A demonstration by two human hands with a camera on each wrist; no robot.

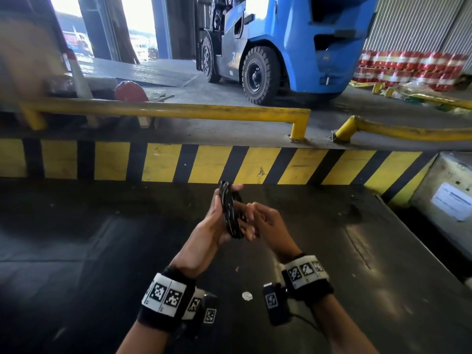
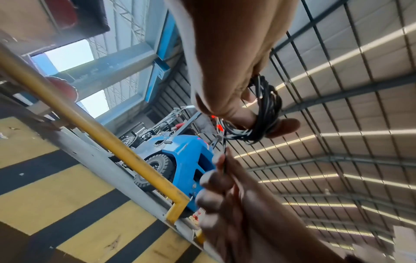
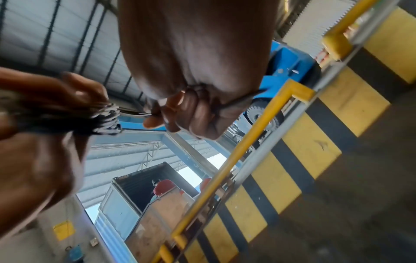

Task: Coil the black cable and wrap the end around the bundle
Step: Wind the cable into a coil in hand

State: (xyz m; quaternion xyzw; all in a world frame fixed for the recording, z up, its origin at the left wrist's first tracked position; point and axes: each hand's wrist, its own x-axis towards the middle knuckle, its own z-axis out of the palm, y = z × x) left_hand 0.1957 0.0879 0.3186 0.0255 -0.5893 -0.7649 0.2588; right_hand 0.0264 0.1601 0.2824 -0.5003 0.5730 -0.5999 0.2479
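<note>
Left hand (image 1: 217, 221) grips coil (image 1: 231, 213) upright, keeping loops together. Right hand (image 1: 268, 226) pinches tail (image 2: 225, 160) taut, probably for wrapping; both above dark platform (image 1: 102, 238).

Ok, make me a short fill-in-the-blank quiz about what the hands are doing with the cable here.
1. The coil of black cable is held in the ____ hand.
2. The right hand pinches the cable's loose ____.
3. The forklift behind the rail is ____ in colour.
4. Both hands are held ____ the dark floor, not resting on it.

Missing words: left; end; blue; above
</note>
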